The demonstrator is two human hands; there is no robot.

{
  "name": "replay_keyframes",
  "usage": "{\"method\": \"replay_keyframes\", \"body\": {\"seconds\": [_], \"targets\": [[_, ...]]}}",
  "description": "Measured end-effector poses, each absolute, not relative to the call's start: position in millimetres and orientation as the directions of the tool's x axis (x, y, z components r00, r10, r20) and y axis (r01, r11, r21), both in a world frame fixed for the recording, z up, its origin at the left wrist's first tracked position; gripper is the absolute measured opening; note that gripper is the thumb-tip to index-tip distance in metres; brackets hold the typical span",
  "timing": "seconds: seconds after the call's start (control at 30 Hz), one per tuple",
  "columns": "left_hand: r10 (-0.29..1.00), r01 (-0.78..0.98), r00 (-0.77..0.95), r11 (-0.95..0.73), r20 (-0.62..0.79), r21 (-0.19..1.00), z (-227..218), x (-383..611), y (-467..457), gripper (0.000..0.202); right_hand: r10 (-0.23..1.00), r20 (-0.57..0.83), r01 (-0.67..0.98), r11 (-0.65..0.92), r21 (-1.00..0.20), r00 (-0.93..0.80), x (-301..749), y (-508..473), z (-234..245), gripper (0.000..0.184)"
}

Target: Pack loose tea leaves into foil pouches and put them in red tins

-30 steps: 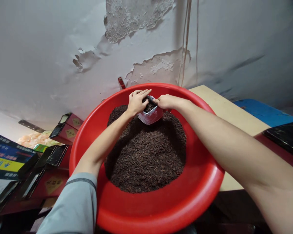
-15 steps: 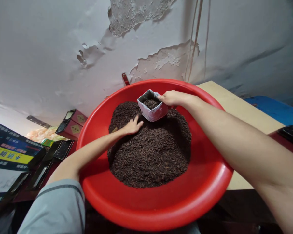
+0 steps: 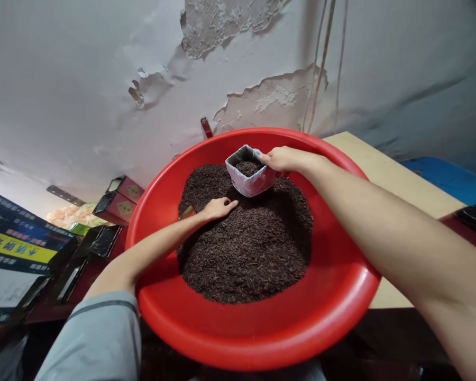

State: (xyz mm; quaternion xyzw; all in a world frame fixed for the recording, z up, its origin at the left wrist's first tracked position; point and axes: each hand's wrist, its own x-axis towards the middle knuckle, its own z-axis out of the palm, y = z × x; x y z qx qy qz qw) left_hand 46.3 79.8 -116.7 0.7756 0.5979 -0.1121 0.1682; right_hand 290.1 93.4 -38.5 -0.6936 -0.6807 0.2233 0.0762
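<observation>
A large red plastic basin (image 3: 262,346) holds a heap of dark brown, loose, dried tea leaves (image 3: 246,259). Over the far part of the heap, my right hand (image 3: 281,159) grips the rim of a small square box-like container (image 3: 252,182), thumb on its corner. Dark leaves show inside that container, which tilts toward me. Just below and left of it, my left hand (image 3: 221,208) rests on the heap with its fingers curled in. What those fingers hold, if anything, is hidden. A tan piece (image 3: 188,212) lies partly behind my left wrist.
A pale board (image 3: 396,174) lies right of the basin, with a blue surface (image 3: 446,177) beyond it. On the left stand pink boxes (image 3: 121,201) and a dark printed carton (image 3: 14,248). A wall with peeling plaster (image 3: 269,100) rises behind the basin.
My left hand's fingers were spread and have curled in, as the hand moved slightly right and down. The container stays in my right hand. The whole view has shifted slightly.
</observation>
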Motion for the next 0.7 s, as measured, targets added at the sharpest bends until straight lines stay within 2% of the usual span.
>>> {"method": "replay_keyframes", "body": {"seconds": [0.07,0.23,0.37,0.6,0.7], "targets": [[0.891,0.969,0.248,-0.22,-0.38,0.117,-118.4,49.2,79.0,0.073,0.978,-0.203,0.909,-0.049,-0.413,-0.04,290.3,92.7,-38.3,0.076],[0.903,0.965,0.262,-0.234,-0.341,0.122,-122.0,50.2,73.0,0.067,0.98,-0.194,0.912,-0.045,-0.408,-0.038,292.1,97.0,-41.3,0.076],[0.895,0.959,0.284,-0.263,-0.344,0.105,-124.2,49.8,71.9,0.071,0.981,-0.187,0.914,-0.034,-0.405,-0.046,293.4,101.1,-43.8,0.077],[0.931,0.951,0.292,-0.259,-0.219,0.166,-122.6,44.6,78.9,0.04,0.979,-0.203,0.89,-0.063,-0.451,-0.034,292.5,98.8,-43.1,0.078],[0.943,0.929,0.304,-0.261,-0.139,0.262,-114.5,41.1,88.1,0.034,0.979,-0.198,0.895,-0.051,-0.442,-0.042,293.1,99.6,-43.4,0.079]]}}
